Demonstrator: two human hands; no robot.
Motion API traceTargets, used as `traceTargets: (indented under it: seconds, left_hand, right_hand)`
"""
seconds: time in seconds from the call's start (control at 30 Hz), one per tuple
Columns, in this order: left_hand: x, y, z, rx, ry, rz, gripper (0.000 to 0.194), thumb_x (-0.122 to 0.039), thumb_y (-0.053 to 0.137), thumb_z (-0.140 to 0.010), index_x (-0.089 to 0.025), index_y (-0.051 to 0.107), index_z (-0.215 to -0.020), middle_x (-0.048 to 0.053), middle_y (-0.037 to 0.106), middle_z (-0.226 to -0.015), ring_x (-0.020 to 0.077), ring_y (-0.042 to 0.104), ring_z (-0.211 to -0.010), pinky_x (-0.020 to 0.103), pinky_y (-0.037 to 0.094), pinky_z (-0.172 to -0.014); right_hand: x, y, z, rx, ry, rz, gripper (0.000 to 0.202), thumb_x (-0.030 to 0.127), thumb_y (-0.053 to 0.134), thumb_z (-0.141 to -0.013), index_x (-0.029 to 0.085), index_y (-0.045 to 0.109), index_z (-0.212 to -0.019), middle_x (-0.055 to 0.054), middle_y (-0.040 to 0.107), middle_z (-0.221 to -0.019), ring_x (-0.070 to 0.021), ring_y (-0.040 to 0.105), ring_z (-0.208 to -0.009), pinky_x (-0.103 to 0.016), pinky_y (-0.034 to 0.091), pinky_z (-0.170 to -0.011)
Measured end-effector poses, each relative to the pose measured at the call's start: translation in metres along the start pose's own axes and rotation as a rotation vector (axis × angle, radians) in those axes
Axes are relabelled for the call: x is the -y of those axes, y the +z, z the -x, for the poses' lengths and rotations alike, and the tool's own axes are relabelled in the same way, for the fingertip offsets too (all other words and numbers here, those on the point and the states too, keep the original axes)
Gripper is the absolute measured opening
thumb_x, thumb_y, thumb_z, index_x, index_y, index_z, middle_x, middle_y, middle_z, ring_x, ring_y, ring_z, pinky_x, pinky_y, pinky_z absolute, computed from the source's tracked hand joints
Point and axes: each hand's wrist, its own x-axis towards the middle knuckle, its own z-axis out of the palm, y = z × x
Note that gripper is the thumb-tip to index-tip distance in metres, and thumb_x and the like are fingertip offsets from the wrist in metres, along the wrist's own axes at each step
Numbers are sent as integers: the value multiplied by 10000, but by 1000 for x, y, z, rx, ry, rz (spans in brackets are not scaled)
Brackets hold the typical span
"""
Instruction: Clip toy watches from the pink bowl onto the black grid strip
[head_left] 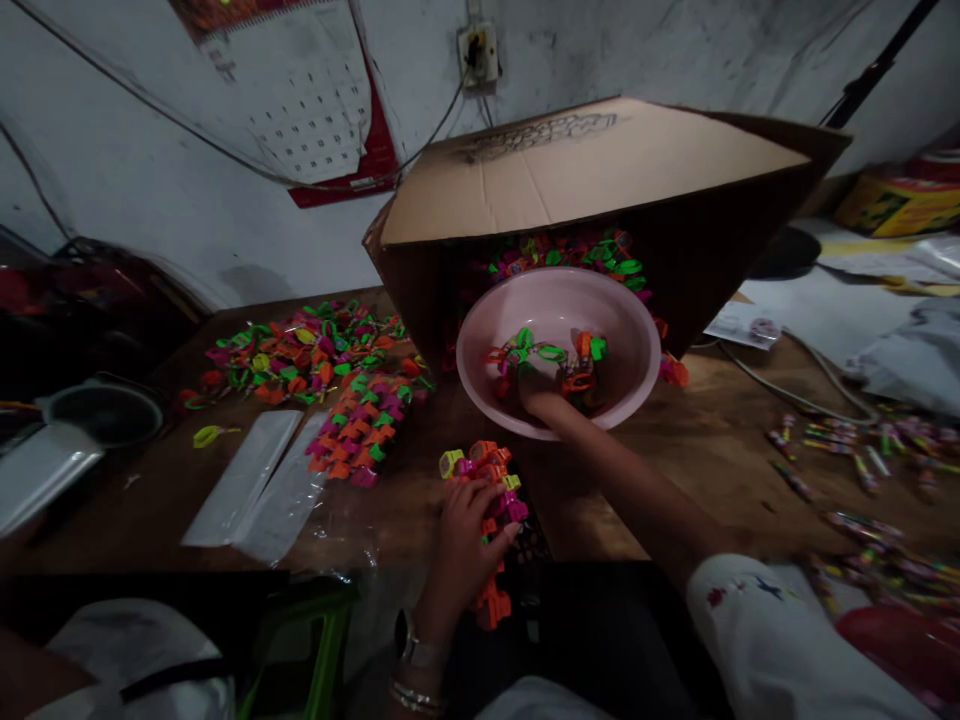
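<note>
My left hand (472,525) grips a row of bright plastic pieces that look like toy watches (491,455), in orange, pink, yellow and green, at the table's front edge. Its fingers lie over the row, with the thumb on the right side. My right hand (536,390) reaches into a pale pink basin (634,400), among loose toy watches (581,375). Its fingers are dark and partly hidden there. Left of my left hand stands a block of toy watches packed in neat rows (360,425), seemingly in clear plastic.
Behind the basin a cardboard box (600,175) lies open towards me, with more toys inside. A loose pile (300,350) and clear bags (244,480) lie left. Small wrapped sticks (847,440) are scattered right. Another person's white clothing (135,650) shows lower left, beside a green stool (322,640).
</note>
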Motion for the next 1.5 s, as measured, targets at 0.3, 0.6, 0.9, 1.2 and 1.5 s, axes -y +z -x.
traceTargets:
  seconds: [0.3, 0.6, 0.9, 1.2, 1.5]
  left_hand:
    - [-2, 7, -12, -59, -4, 62, 331, -232, 688, -751, -224, 637, -1078, 73, 603, -1059, 251, 539, -1054, 485, 405, -979]
    - [-3, -1, -17, -240, -38, 207, 190, -295, 545, -873, -193, 657, -988, 59, 655, -1018, 198, 593, -997, 369, 475, -914]
    - [0, -17, -7, -381, -117, 166, 194, -268, 497, -884, -177, 667, -913, 47, 682, -945, 167, 626, -913, 323, 512, -853]
    - [-13, -11, -2, -137, 74, 124, 178, -189, 506, -871, -193, 667, -949, 56, 704, -997, 178, 647, -978, 352, 520, -907]
    - [-13, -14, -6, 184, 157, 41, 341, -228, 702, -744, -195, 615, -1072, 89, 641, -1088, 250, 565, -1076, 442, 456, -974]
  right_hand:
    - [-48, -14, 130, -119, -59, -1231, 380, 324, 746, -622, 205, 439, -810, -2, 657, -802, -167, 660, -742, -272, 518, -665]
    - [-23, 82, 209, -42, 357, -1474, 424, 332, 785, -488, 178, 597, -834, -33, 683, -742, -175, 628, -651, -279, 504, -569]
    - [-12, 128, 207, -158, 116, -1203, 153, 324, 660, -596, 188, 607, -639, -35, 676, -656, -190, 614, -622, -290, 492, -578]
    - [-4, 146, 211, -340, -6, -924, 105, 173, 484, -665, 204, 583, -649, -35, 672, -658, -178, 613, -607, -268, 469, -567]
    - [-3, 139, 208, -298, -63, -696, 138, 133, 485, -674, 182, 603, -728, -69, 674, -709, -187, 612, -634, -266, 450, -575]
